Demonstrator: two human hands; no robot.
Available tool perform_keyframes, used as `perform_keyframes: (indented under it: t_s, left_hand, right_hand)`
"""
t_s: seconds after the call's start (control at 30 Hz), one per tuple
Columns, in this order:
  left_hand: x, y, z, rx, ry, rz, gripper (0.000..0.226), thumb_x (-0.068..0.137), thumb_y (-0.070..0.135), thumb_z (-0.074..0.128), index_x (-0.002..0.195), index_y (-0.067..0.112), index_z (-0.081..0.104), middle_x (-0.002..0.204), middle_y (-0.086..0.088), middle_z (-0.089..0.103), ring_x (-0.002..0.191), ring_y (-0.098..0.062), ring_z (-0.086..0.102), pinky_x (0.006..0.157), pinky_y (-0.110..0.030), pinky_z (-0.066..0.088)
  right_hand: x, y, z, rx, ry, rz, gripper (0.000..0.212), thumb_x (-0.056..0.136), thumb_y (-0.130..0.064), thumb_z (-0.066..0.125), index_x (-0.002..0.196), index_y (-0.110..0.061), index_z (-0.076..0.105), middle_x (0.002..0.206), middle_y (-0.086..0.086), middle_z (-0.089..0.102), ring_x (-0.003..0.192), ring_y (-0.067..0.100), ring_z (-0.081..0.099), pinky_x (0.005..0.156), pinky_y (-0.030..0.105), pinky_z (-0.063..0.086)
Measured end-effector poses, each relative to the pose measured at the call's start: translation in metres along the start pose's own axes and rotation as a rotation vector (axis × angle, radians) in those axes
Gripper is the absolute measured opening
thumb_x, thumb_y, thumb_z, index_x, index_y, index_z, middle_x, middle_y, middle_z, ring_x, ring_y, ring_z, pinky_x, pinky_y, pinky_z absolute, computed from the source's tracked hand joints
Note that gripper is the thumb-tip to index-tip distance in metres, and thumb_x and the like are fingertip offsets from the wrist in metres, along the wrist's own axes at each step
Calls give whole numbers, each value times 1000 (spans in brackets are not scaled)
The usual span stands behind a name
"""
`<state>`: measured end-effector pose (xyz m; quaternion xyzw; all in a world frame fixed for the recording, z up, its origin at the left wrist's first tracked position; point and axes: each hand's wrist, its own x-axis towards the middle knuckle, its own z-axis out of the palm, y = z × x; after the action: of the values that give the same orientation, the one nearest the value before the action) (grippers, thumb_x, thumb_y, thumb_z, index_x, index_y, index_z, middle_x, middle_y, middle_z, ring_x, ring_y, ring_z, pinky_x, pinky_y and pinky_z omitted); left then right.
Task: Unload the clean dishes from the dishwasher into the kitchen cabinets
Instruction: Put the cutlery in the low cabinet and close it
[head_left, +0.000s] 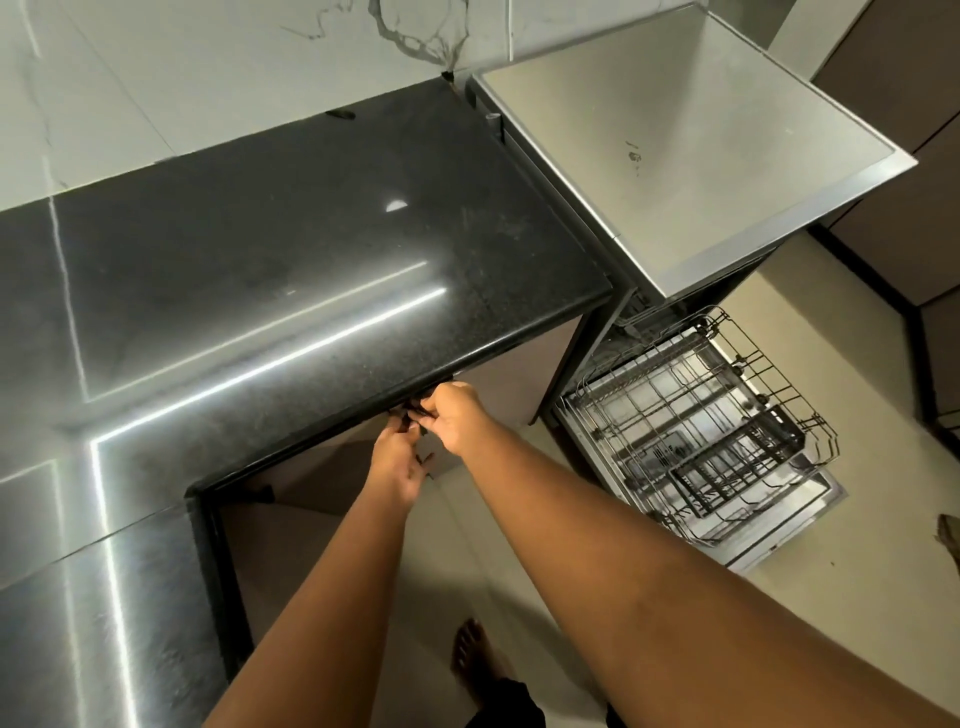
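Both my hands reach under the front edge of the black granite counter (291, 270). My right hand (457, 418) and my left hand (397, 465) are close together, fingers curled around small dark things at the top of the cabinet below (332, 473); what they are is hard to tell. To the right stands the dishwasher (691, 171) with a steel top. Its wire rack (696, 426) is pulled out over the lowered door and looks empty, with a dark cutlery basket (743, 462) at its front.
The counter forms an L that runs along the left and toward me. White marble-look wall tiles (208, 67) rise behind it. Beige floor tiles (457, 561) lie below, with my bare foot (470, 654) on them. Brown cabinet fronts (909, 156) stand at the far right.
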<state>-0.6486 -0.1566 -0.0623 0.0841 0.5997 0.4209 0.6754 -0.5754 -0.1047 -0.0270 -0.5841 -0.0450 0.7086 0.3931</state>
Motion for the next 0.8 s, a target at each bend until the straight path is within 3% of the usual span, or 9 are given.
perform_keyframes:
  t_s: [0.07, 0.13, 0.2, 0.3, 0.37, 0.43, 0.57, 0.67, 0.8]
  left_hand:
    - [-1, 2, -2, 114, -8, 13, 48, 102, 2, 37, 145, 21, 42, 139, -6, 54, 125, -24, 50, 91, -44, 45]
    - [-1, 2, -6, 216, 10, 14, 50, 101, 0, 39, 146, 22, 41, 138, 0, 52, 124, -18, 47, 93, -40, 41]
    - [1, 1, -12, 294, 42, 12, 55, 101, 0, 40, 150, 25, 35, 146, 4, 45, 132, -17, 41, 103, -42, 34]
    - [3, 6, -19, 348, 76, -1, 57, 101, 1, 40, 151, 27, 33, 150, 1, 41, 139, -21, 35, 113, -50, 31]
    - [-1, 11, -19, 389, 91, -17, 53, 101, 6, 43, 150, 25, 34, 150, -2, 41, 138, -23, 37, 112, -51, 33]
    - [-8, 15, -15, 432, 121, -21, 52, 101, 15, 48, 151, 19, 31, 152, -7, 38, 139, -26, 36, 110, -51, 35]
    - [-24, 9, -3, 525, 181, 2, 64, 99, 31, 53, 153, 16, 21, 156, -10, 31, 138, -31, 36, 109, -49, 38]
    - [-40, -1, 6, 727, 123, 149, 56, 98, 33, 55, 145, 11, 37, 148, -12, 44, 128, -28, 46, 105, -42, 41]
    - [-60, -13, 22, 985, 47, 287, 62, 98, 32, 56, 150, 10, 31, 152, -13, 39, 138, -30, 40, 111, -40, 36]
  right_hand:
    - [1, 0, -3, -46, -41, 14, 47, 86, 24, 24, 109, -2, 55, 119, 33, 59, 123, 42, 57, 96, 47, 49]
    - [-2, -2, -10, -122, -64, 29, 54, 86, 24, 21, 116, -4, 55, 122, 28, 62, 129, 41, 53, 96, 47, 48]
    - [-6, -6, -18, -192, -74, 22, 53, 88, 23, 22, 111, -9, 57, 114, 20, 66, 129, 38, 54, 101, 49, 47]
    - [-14, -11, -27, -291, -44, 4, 47, 93, 16, 26, 110, -17, 55, 130, 19, 61, 128, 35, 54, 102, 50, 49]
    - [-16, -10, -33, -345, -9, -25, 48, 95, 11, 29, 125, -16, 55, 132, 17, 60, 125, 32, 56, 101, 49, 50]
    - [-19, -8, -41, -429, 24, -52, 52, 95, 6, 33, 138, -17, 51, 121, 12, 62, 110, 24, 60, 96, 44, 53]
    - [-25, 0, -59, -725, 83, -167, 47, 91, -1, 46, 132, -19, 58, 117, 7, 63, 102, 21, 60, 84, 38, 54]
    - [-38, 5, -74, -1080, 76, -314, 48, 91, -13, 60, 138, -19, 55, 123, 7, 63, 112, 23, 60, 98, 36, 48]
    - [-59, 10, -93, -1317, 47, -476, 59, 94, -26, 63, 149, -19, 42, 148, 12, 45, 137, 29, 42, 112, 39, 38]
